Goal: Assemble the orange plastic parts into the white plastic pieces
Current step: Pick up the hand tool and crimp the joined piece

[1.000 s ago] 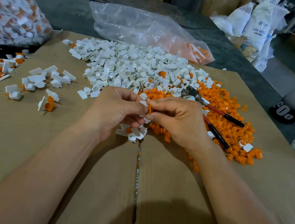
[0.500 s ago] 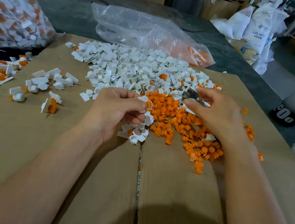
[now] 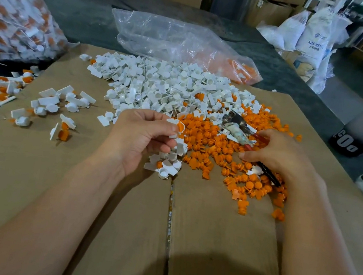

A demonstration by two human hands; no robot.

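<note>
Hands at frame centre: left hand (image 3: 139,136) still pinches a white piece (image 3: 178,125) holding orange; right hand (image 3: 274,152), fingers curled, has dropped onto the orange parts (image 3: 212,141) beside the pliers (image 3: 236,127).

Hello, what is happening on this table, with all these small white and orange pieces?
A person is fitting orange plastic parts into white plastic pieces on a cardboard sheet. The left hand pinches a white piece with an orange part in it. The right hand is down on the orange heap, beside the pliers. Some joined pieces lie at the left.
</note>
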